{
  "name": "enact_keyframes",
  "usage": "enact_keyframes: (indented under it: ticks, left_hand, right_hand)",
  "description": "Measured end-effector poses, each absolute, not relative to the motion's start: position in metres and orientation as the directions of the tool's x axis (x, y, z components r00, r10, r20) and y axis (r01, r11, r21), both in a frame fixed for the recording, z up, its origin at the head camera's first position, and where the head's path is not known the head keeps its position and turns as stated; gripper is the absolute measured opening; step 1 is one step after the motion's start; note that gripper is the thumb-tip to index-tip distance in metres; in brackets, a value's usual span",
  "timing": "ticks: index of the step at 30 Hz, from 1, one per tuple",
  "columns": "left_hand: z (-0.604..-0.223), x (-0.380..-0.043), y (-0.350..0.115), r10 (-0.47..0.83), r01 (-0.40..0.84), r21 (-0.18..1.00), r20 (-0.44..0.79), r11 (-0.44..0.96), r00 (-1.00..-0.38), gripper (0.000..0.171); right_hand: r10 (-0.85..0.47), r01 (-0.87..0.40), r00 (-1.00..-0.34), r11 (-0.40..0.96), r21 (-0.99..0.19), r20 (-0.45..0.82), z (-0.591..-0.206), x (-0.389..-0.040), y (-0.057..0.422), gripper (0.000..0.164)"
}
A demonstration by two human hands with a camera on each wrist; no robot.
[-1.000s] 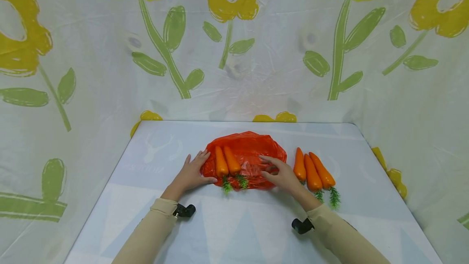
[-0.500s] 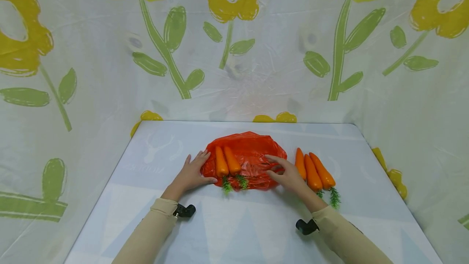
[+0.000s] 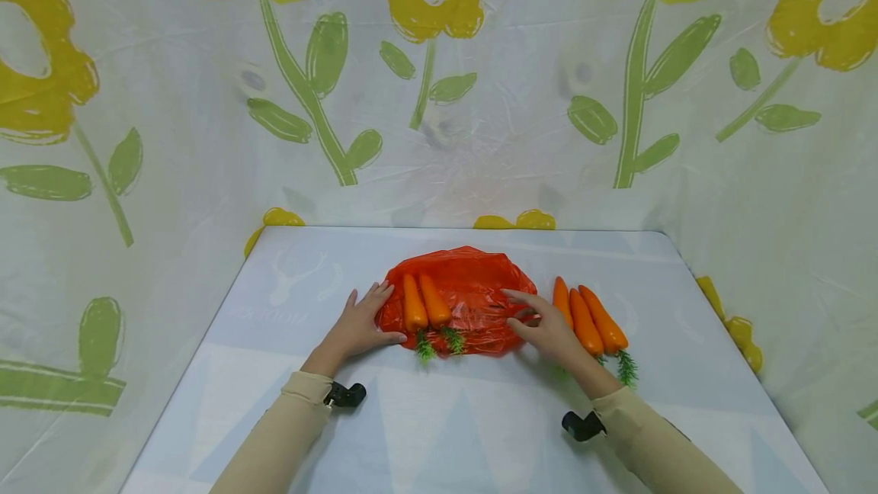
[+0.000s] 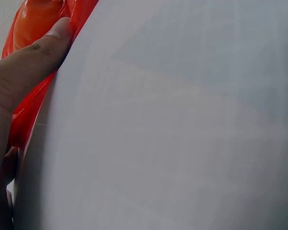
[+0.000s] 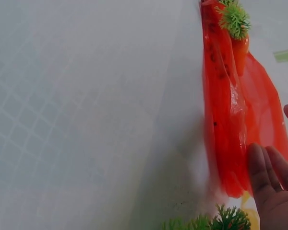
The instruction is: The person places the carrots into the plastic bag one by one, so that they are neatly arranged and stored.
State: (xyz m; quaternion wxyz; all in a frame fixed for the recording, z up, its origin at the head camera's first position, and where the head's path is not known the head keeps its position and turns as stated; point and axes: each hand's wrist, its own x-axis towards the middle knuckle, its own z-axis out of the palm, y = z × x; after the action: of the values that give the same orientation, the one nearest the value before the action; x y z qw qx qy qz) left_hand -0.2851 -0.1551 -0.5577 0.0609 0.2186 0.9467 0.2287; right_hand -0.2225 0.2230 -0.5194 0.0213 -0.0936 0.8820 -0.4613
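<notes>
A red plastic bag [image 3: 476, 277] lies flat on the table, with two orange carrots [image 3: 414, 307] side by side on its left part, green tops toward me. My left hand [image 3: 357, 326] rests spread at the bag's left edge; in the left wrist view its thumb [image 4: 43, 52] touches the red plastic beside a carrot. Over the bag's right edge, my right hand [image 3: 552, 332] has loosely bent fingers and holds nothing. In the right wrist view its fingers [image 5: 261, 175] are beside the bag; contact is unclear. Just right of that hand lie three more carrots [image 3: 604, 319], partly covered by it.
The table [image 3: 425, 418] has a pale printed cover. A flower-patterned cloth [image 3: 507, 151] stands behind it and along both sides. Each wrist carries a small black camera [image 3: 346, 395] near the sleeve cuff.
My right hand has drifted right across the bag toward the three carrots and now covers more of the nearest one. My left hand, the bag and the carrots have stayed put.
</notes>
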Motion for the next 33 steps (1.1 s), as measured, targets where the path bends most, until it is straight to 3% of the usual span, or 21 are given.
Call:
enact_keyframes:
  ticks: [14, 33]
  left_hand:
    - [-0.559, -0.285, -0.155, 0.442, 0.390, 0.449, -0.011, 0.804, -0.897, 0.109]
    - [-0.560, -0.285, -0.155, 0.444, 0.394, 0.448, -0.008, 0.803, -0.896, 0.110]
  right_hand:
    - [-0.189, -0.196, -0.976, 0.559, -0.806, 0.106, -0.518, -0.219, 0.237, 0.052]
    - [-0.151, -0.133, -0.987, 0.542, -0.830, 0.060, -0.518, -0.216, 0.254, 0.053]
